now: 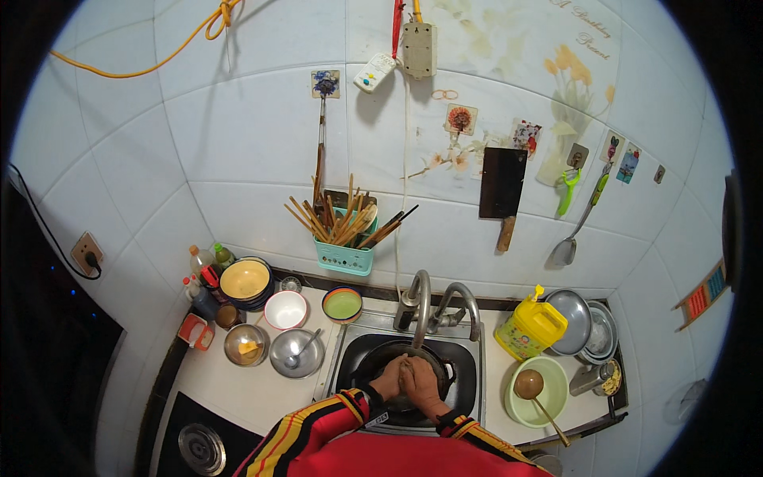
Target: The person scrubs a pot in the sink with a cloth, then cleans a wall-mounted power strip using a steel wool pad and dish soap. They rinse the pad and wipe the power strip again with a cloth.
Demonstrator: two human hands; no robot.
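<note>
My left hand [388, 380] and my right hand [424, 383] are pressed together with fingers curled, low over a dark round pot [440, 356]. The pot sits in the black basin of a steel-rimmed sink [468, 390], a loop handle showing at its right side. Between my palms and fingers there may be something small, but the fingers cover it. A curved metal faucet [421, 304] ends just beyond my fingertips. Behind it to the right stands a second curved faucet [468, 295].
Left of the sink are a steel bowl with a spoon [297, 355], a white bowl [285, 310], stacked bowls [245, 279] and an electric hotplate [202, 450]. To the right are a pale green basin [536, 411] holding a ladle [529, 384] and a yellow jug [527, 328]. A cleaver [502, 185] hangs on the wall.
</note>
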